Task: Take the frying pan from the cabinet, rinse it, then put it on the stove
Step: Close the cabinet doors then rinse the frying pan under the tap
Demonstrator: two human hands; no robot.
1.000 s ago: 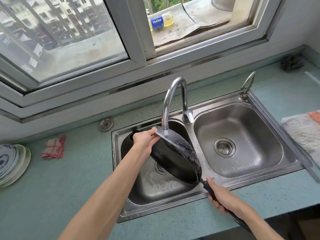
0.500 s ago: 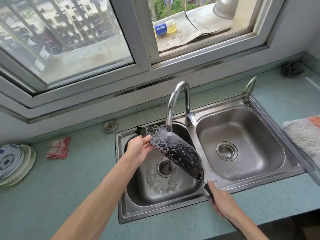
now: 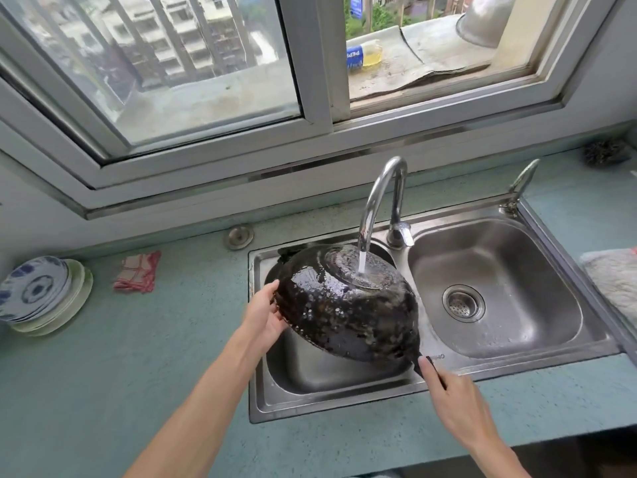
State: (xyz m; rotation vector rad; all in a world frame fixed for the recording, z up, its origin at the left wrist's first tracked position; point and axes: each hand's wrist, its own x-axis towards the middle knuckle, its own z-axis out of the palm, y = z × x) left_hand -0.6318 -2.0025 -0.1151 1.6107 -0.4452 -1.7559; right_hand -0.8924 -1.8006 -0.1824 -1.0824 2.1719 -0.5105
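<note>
The black frying pan (image 3: 348,308) is turned bottom up over the left basin of the steel double sink (image 3: 256,401). Water runs from the curved tap (image 3: 375,198) onto the pan's wet, speckled underside. My left hand (image 3: 263,315) grips the pan's left rim. My right hand (image 3: 455,405) holds the black handle at the sink's front edge. The stove is not in view.
A stack of blue-patterned plates (image 3: 38,294) and a red checked cloth (image 3: 138,272) lie on the green counter to the left. A towel (image 3: 613,281) sits at the right edge. The right basin (image 3: 496,294) holds nothing. A window ledge with a bottle (image 3: 363,56) runs behind the sink.
The pan has rolled over from edge-on under the tap to bottom up. Water now hits its underside. Both hands kept their hold.
</note>
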